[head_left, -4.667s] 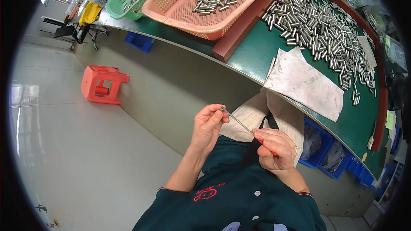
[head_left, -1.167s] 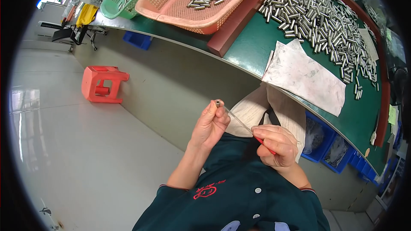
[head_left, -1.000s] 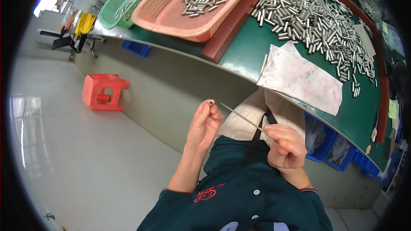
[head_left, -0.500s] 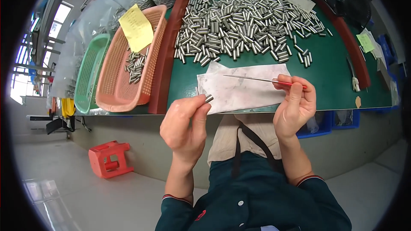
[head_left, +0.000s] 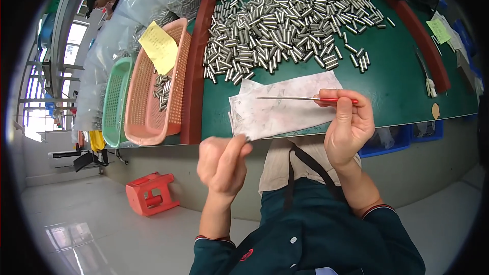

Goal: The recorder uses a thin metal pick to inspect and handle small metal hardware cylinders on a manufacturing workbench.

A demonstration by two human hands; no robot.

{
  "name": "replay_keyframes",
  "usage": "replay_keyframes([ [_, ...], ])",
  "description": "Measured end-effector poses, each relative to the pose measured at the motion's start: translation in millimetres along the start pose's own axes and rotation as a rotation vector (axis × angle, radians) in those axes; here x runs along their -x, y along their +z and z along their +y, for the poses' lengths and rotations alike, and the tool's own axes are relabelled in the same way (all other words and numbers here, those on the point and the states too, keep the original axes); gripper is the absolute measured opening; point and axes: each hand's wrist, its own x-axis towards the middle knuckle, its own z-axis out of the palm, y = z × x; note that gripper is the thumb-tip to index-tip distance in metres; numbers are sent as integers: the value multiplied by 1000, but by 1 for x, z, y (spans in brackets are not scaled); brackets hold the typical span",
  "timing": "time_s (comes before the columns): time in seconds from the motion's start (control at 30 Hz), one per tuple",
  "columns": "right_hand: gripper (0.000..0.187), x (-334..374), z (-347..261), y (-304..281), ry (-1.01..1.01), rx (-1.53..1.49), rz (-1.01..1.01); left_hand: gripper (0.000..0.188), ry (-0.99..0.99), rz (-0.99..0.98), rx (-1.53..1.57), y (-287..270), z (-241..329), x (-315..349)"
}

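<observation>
Two hands work at the near edge of a green table (head_left: 397, 86). Furthest left, well beyond the left hand, a green basket (head_left: 116, 99) and a pink basket (head_left: 153, 97) sit side by side, the pink one holding a few metal cylinders under a yellow note (head_left: 159, 47). The left hand (head_left: 221, 163) is closed, thumb and fingertips pinched on something small and dark at the near corner of a white cloth (head_left: 280, 109); what it is cannot be told. A big heap of metal cylinders (head_left: 285, 20) lies beyond both hands. The right hand (head_left: 349, 125) grips the red handle of a thin needle tool (head_left: 305, 99) between thumb and fingers. Its long axis runs almost level across the cloth, the metal tip pointing left, ending above and to the right of the left hand, apart from it.
</observation>
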Motion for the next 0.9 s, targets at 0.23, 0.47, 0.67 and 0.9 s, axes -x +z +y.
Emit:
replay_keyframes([
  [0.23, 8, 1, 2, -1, -12, 27, -9, 13, -43, -3, -4, -5, 1, 9],
  [0.47, 9, 2, 0, 0, -23, 63, -25, 13, -54, 12, -39, -7, -5, 5],
  [0.67, 10, 3, 5, 4, -43, 117, -34, 10, -201, 9, 144, -12, -16, 21],
  [0.9, 13, 7, 6, 3, -74, 221, 6, 24, -1257, 441, 1600, -26, -15, 85],
])
